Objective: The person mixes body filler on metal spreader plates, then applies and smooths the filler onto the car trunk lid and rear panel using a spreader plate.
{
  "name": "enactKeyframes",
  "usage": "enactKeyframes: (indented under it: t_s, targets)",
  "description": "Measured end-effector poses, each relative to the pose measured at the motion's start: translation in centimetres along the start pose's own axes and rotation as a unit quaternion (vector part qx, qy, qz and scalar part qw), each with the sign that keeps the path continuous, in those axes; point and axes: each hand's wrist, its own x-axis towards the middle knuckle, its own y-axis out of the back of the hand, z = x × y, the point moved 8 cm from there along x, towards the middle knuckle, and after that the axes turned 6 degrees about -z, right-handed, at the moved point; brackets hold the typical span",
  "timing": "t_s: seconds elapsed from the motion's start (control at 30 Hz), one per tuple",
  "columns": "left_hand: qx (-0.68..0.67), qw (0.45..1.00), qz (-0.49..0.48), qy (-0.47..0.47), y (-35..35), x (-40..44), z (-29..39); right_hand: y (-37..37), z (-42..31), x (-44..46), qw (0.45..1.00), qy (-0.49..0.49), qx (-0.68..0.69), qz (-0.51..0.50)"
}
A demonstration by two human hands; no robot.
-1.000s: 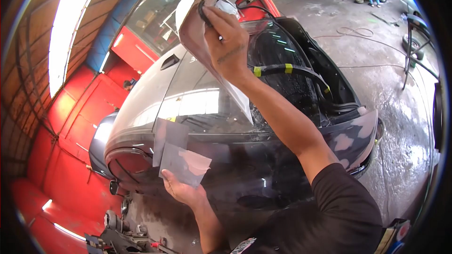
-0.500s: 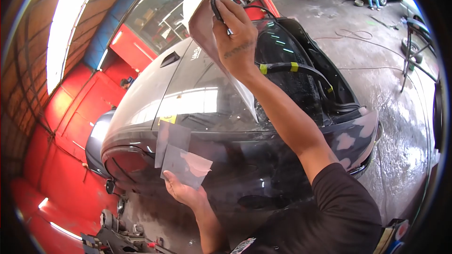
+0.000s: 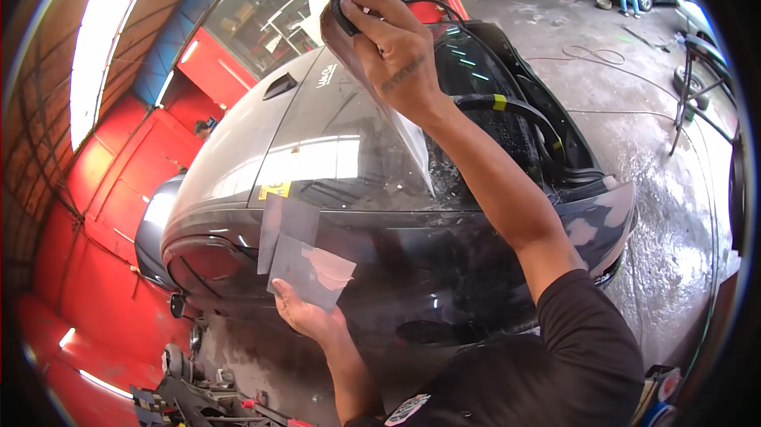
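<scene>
High in the head view, my right hand (image 3: 400, 59) is closed around a black putty spreader (image 3: 344, 15), held against the edge of a raised tailgate (image 3: 342, 45). Pinkish patches show on that panel; the exact contact is partly covered by my fingers. Lower down, my left hand (image 3: 305, 312) grips a grey putty board (image 3: 295, 276) from below, thumb on its near corner. A pinkish smear of putty (image 3: 331, 268) lies on the board's right side. Another grey flat sheet (image 3: 295, 219) overlaps behind it. Both hands are over the dark car (image 3: 365, 241).
Pinkish filler patches (image 3: 583, 230) mark the car's rear corner. A black cable bundle (image 3: 523, 112) with yellow tape arches over the rear opening. On the right stand a metal frame (image 3: 688, 82) and a tyre (image 3: 691, 88). A hose (image 3: 594, 59) crosses the wet floor. Other people stand in the background.
My right hand has shifted slightly left and tilted, with the spreader turned more broadside against the panel edge. My left hand and the board stay almost in place. The view has moved slightly.
</scene>
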Motion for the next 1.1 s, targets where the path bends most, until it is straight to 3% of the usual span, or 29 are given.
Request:
enactKeyframes:
  t_s: [0.63,1.1]
  targets:
    - [0.008,1.0,0.012,-0.008,-1.0,-0.4,-0.3,-0.2,-1.2,-0.9,0.987,0.05,-0.026,-0.148]
    - [0.019,1.0,-0.005,-0.013,-2.7,-0.9,-0.6,1.7,-0.3,-3.9,0.976,0.055,0.045,-0.208]
